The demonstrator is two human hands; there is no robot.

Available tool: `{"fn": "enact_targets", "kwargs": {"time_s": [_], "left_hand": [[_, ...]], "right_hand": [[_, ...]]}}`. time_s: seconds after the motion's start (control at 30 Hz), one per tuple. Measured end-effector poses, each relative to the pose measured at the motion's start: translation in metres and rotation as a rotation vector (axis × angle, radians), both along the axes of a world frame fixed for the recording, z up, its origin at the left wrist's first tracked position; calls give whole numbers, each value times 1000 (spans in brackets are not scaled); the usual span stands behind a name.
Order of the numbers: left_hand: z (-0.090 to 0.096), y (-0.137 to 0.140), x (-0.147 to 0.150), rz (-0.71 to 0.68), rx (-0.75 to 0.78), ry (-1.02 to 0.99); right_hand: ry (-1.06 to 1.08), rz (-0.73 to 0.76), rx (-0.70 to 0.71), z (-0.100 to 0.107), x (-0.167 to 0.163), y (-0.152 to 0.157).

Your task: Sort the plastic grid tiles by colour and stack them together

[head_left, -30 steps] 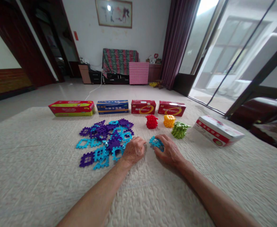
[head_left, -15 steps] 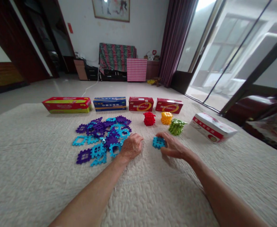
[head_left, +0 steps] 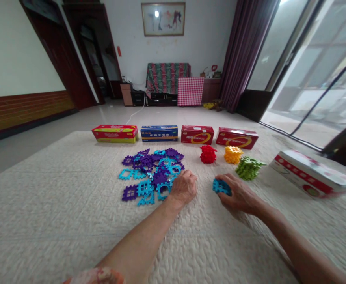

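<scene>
My left hand (head_left: 185,185) is closed, its fingers curled down on the pale quilted cover. It rests at the right edge of a spread of purple (head_left: 160,178) and light-blue toothed plastic building pieces (head_left: 144,187); whatever its fingers hold, if anything, is hidden. Thumb and fingers of my right hand (head_left: 239,193) grip the sides of a small stack of blue building pieces (head_left: 221,187), which sits on the cover. Beyond that hand stand a red stack (head_left: 208,154), a yellow stack (head_left: 232,154) and a green stack (head_left: 249,168) of similar pieces.
Along the far side stand a red-and-yellow box (head_left: 115,134), a blue box (head_left: 159,133) and two dark-red boxes (head_left: 197,135). A white-and-red box (head_left: 315,173) lies at the right. Further off are a cloth-draped cabinet (head_left: 167,78) and a glass door (head_left: 323,67).
The camera view has turned left, shifting everything rightward in the picture. My right hand's thumb has come in closer against the blue stack. My left hand stays curled beside the loose pieces.
</scene>
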State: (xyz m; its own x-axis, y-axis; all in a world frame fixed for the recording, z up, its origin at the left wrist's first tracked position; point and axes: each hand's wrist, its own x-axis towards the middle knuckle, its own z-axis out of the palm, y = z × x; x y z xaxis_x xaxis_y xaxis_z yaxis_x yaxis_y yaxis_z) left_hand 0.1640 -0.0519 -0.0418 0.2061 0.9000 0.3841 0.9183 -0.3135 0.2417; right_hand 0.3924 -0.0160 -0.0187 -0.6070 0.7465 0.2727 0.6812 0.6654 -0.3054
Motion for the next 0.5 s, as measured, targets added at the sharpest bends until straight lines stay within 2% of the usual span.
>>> {"fn": "enact_targets", "kwargs": {"time_s": [0.4,0.5], "left_hand": [[14,2,-21,293,-134,109],[15,1,-19,275,-89,100]], "right_hand": [[-7,0,-10,-2,3,5],[-4,5,-1,-2,3,5]]}}
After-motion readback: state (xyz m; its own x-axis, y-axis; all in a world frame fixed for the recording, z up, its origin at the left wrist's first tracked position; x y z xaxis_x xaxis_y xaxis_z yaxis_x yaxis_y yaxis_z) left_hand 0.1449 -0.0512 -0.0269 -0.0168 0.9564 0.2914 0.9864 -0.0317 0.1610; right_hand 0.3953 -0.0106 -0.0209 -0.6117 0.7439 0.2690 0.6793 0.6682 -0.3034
